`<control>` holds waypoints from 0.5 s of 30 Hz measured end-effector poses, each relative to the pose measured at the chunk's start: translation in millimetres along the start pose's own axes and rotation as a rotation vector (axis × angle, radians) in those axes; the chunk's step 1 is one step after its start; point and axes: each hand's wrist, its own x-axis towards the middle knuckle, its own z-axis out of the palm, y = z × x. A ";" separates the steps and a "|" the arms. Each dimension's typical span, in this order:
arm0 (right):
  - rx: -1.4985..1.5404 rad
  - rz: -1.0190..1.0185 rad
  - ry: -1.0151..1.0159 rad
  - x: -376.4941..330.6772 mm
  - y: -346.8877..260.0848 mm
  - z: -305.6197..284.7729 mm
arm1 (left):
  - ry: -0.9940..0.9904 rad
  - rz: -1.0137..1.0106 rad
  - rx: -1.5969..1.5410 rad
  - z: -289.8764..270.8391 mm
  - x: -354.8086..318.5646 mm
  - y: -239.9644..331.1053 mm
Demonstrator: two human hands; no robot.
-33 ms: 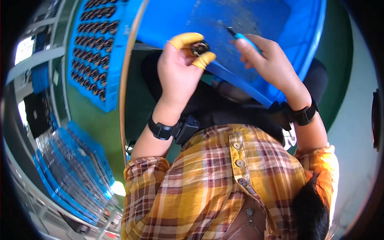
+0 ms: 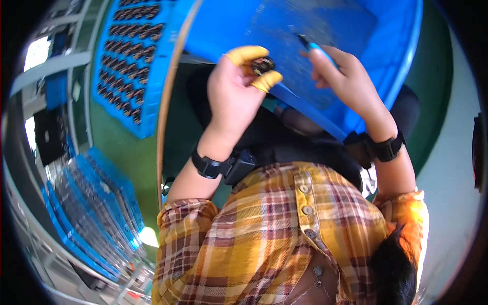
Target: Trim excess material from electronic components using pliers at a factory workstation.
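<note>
My left hand (image 2: pixel 231 96) wears yellow finger covers on the thumb and a finger. Pinched between them is a small round dark part (image 2: pixel 263 65) with coppery and shiny spots; its exact kind I cannot make out. To its right, my right hand (image 2: pixel 351 84) is closed around a slim tool with a bright blue handle (image 2: pixel 316 48) and a dark narrow tip. That tip points up and left, apart from the round part. Both hands are over the near side of a large blue bin (image 2: pixel 413 48), which has small scraps scattered on its bottom.
On the left, a blue tray (image 2: pixel 145 128) holds rows of similar dark, coppery parts. A tan table edge (image 2: pixel 163 109) runs between it and me. Lower left, blue and clear trays (image 2: pixel 96 213) are stacked. My legs are below the bin's near edge.
The whole view has shifted slightly, so tray, bin and hands appear a little lower and to the right. Both hands keep their hold on the part and the tool.
</note>
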 end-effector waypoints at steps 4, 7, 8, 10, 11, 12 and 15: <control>0.232 0.044 0.010 49.6 25.8 -0.8 | -0.022 0.126 0.417 -19.5 7.7 15.9; 0.331 0.005 -0.007 94.4 47.1 -7.4 | 0.139 0.339 0.601 -37.1 29.0 38.8; 0.324 -0.040 -0.030 108.4 48.9 -13.5 | 0.236 0.406 0.620 -41.1 41.1 43.5; 0.330 0.030 -0.045 118.1 53.8 -14.9 | 0.346 0.292 0.591 -58.7 54.4 57.1; 0.293 0.026 -0.055 120.4 58.3 -17.8 | 0.365 0.317 0.628 -70.9 64.2 58.2; 0.288 0.045 -0.048 121.1 55.3 -20.3 | 0.386 0.343 0.670 -82.2 73.9 63.1; 0.301 0.026 -0.051 123.6 61.9 -30.0 | 0.380 0.360 0.936 -91.9 99.3 72.6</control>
